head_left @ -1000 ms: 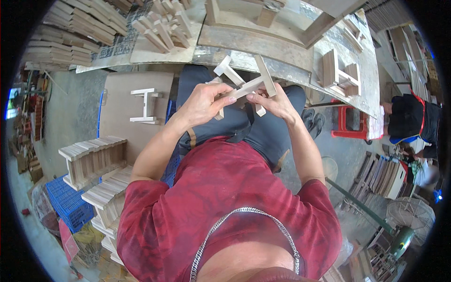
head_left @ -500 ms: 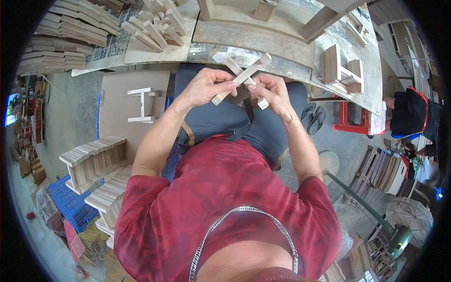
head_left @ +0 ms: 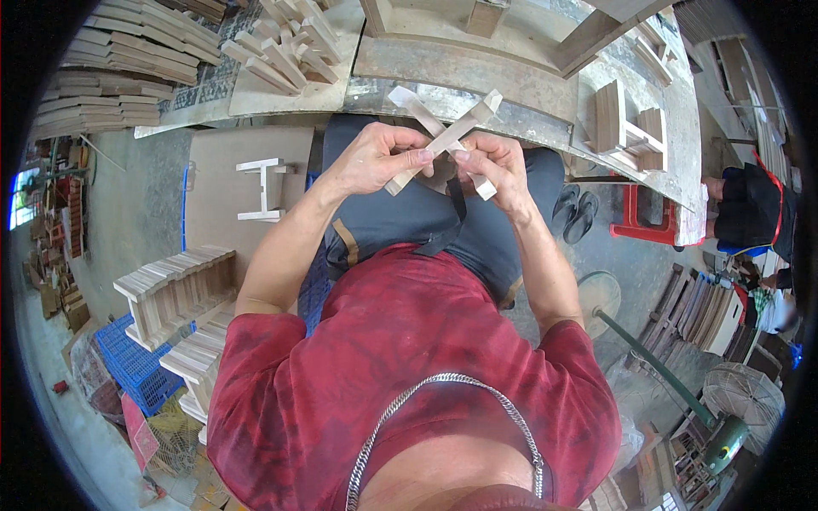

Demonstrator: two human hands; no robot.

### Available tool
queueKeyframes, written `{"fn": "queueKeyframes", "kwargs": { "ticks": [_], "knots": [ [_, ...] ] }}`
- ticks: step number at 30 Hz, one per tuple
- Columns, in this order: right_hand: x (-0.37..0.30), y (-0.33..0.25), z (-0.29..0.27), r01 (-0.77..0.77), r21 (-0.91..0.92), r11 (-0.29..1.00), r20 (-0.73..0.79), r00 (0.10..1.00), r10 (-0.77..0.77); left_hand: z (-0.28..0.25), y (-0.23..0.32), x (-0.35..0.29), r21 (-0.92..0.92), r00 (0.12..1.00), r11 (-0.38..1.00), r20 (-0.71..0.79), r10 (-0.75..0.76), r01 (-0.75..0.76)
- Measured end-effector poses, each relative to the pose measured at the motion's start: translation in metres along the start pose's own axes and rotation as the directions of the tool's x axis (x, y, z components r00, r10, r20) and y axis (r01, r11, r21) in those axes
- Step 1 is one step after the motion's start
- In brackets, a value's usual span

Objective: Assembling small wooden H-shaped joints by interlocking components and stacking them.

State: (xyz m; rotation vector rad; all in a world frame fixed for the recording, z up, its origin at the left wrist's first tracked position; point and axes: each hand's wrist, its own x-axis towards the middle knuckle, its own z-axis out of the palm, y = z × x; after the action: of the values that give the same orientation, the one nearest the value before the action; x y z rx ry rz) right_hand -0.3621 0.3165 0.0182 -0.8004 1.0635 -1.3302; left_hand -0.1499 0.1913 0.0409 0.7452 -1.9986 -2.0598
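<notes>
Tabletop: We look down at a worn, pale-spotted tabletop, carrying a large wooden frame, a cluster of sticks and, toward the right end, joined wooden pieces.
Workshop: We see grey floor on both sides, a blue crate at left, a green-motored fan at lower right.
Side board: An H-shaped wooden piece lies on a brown board left of the knees.
Tabletop edge: It runs just beyond the hands; the far tips of the bars overlap it in our view, and we cannot tell their height.
Elbow room: At right, floor shows between the knee and a red stool, sandals lying there; at left, the board sits near the forearm.
Crossed wooden bars: We find them above the lap, forming an X.
Left hand: Fingers pinch one bar.
Right hand: Fingers close around the other, near its lower end.
</notes>
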Motion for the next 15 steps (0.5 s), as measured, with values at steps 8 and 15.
{"fn": "queueKeyframes", "kwargs": {
  "ticks": [8,15],
  "knots": [
    [0.001,-0.010,0.001,-0.052,-0.101,0.994,-0.056,0.997,0.047,-0.009,0.006,0.020,-0.027,0.997,0.998,0.064,-0.050,0.052],
    [0.013,0.007,-0.013,0.037,0.028,0.999,-0.083,0.996,-0.035,-0.013,-0.005,0.039,-0.176,0.989,0.978,0.114,-0.091,0.110]
  ]
}}
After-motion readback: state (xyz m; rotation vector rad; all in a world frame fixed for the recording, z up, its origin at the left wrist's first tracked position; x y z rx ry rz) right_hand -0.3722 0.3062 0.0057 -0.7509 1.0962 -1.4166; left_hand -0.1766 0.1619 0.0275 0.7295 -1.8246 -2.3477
